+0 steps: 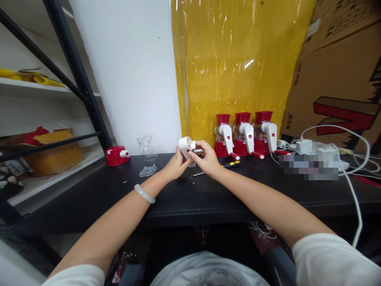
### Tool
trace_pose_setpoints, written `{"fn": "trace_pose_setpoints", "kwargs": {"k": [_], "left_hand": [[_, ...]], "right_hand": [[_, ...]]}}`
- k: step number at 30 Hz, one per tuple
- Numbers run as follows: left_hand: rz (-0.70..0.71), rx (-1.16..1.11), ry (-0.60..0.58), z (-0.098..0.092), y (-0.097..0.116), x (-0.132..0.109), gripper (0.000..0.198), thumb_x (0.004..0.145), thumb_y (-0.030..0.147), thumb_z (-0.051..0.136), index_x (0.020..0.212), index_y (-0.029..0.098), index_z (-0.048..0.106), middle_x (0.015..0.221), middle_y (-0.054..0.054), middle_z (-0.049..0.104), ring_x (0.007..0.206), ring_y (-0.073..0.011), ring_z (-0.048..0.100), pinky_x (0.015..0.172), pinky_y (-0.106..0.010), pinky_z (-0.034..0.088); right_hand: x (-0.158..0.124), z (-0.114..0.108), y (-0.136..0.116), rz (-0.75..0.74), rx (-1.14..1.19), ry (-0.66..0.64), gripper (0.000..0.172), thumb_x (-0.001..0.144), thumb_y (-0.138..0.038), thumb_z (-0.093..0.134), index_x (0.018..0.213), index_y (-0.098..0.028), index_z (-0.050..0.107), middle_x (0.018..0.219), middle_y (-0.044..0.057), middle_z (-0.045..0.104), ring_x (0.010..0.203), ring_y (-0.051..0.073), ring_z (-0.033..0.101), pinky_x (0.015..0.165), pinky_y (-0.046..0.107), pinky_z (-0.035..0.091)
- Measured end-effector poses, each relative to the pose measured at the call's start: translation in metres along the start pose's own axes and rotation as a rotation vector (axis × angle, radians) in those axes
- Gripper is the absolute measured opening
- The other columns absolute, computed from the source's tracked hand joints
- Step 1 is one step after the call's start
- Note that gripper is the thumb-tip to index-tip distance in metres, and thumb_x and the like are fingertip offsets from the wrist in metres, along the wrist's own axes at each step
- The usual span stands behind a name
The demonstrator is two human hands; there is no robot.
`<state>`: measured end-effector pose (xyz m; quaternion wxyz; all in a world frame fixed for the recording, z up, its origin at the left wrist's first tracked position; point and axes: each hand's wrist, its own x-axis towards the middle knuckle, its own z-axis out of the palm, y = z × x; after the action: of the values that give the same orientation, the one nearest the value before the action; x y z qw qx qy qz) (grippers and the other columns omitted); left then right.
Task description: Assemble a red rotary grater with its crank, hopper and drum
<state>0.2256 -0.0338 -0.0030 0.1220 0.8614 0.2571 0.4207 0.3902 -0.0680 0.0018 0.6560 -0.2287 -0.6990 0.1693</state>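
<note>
My left hand (pixel 176 165) is closed around a white plastic crank arm (pixel 185 145), holding it up above the black table. Its hollow end is turned toward my right hand (pixel 209 160). Between that hand's thumb and fingers is a small white plastic piece (pixel 193 145), pressed against the crank arm. Whether the two are joined I cannot tell. Below the hands lies a screwdriver (pixel 231 164) with a yellow and black handle, its shaft partly hidden by my right hand. Tiny light bits, perhaps screws, lie nearby on the tabletop.
Three red and white hand-crank graters (pixel 243 135) stand at the back right. Clear plastic parts (pixel 148 171) and a red base (pixel 118 156) are at the back left. White cables and a power adapter (pixel 304 146) crowd the right side. A black-framed shelf (pixel 86 95) borders the left.
</note>
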Motion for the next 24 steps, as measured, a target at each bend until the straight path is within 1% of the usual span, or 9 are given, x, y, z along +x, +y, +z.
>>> {"fn": "trace_pose_setpoints", "kwargs": {"k": [3, 9, 14, 19, 24], "left_hand": [[-0.002, 0.009, 0.002, 0.0002, -0.001, -0.0002, 0.054, 0.091, 0.05, 0.053, 0.127, 0.014, 0.032, 0.115, -0.017, 0.061, 0.104, -0.0291, 0.065, 0.084, -0.044, 0.056], [-0.007, 0.014, 0.008, 0.0008, -0.0006, -0.0004, 0.056, 0.09, 0.05, 0.054, 0.128, 0.015, 0.033, 0.114, -0.017, 0.061, 0.101, -0.0288, 0.066, 0.08, -0.041, 0.056], [-0.01, 0.013, 0.002, 0.0013, -0.0026, -0.0001, 0.059, 0.09, 0.049, 0.055, 0.131, 0.015, 0.031, 0.119, -0.017, 0.06, 0.102, -0.0288, 0.066, 0.082, -0.042, 0.056], [-0.028, 0.029, -0.003, 0.0006, -0.0035, -0.0003, 0.058, 0.09, 0.05, 0.054, 0.13, 0.015, 0.032, 0.116, -0.017, 0.062, 0.101, -0.0291, 0.066, 0.082, -0.043, 0.056], [-0.021, 0.026, -0.004, 0.0001, -0.0011, -0.0009, 0.058, 0.09, 0.049, 0.054, 0.131, 0.015, 0.032, 0.121, -0.018, 0.06, 0.105, -0.0293, 0.064, 0.087, -0.044, 0.054]], "right_hand": [[0.0008, -0.0007, 0.0002, 0.006, -0.02, -0.014, 0.03, 0.083, -0.037, 0.065, 0.11, -0.024, 0.062, 0.108, 0.008, 0.059, 0.1, 0.02, 0.061, 0.083, 0.038, 0.057], [0.0016, -0.0015, 0.0007, 0.027, -0.012, -0.013, 0.031, 0.084, -0.038, 0.063, 0.111, -0.022, 0.062, 0.107, 0.008, 0.06, 0.1, 0.021, 0.062, 0.082, 0.037, 0.056], [0.0021, -0.0015, 0.0011, 0.029, -0.005, -0.004, 0.031, 0.082, -0.035, 0.065, 0.109, -0.021, 0.062, 0.104, 0.009, 0.061, 0.099, 0.022, 0.062, 0.081, 0.038, 0.056], [0.0026, -0.0011, 0.003, 0.039, -0.048, 0.003, 0.029, 0.081, -0.032, 0.065, 0.108, -0.022, 0.063, 0.103, 0.007, 0.062, 0.099, 0.021, 0.062, 0.082, 0.037, 0.056], [0.0031, -0.0014, 0.0048, 0.03, -0.059, 0.008, 0.029, 0.08, -0.028, 0.065, 0.108, -0.022, 0.063, 0.102, 0.007, 0.063, 0.097, 0.021, 0.062, 0.08, 0.037, 0.056]]}}
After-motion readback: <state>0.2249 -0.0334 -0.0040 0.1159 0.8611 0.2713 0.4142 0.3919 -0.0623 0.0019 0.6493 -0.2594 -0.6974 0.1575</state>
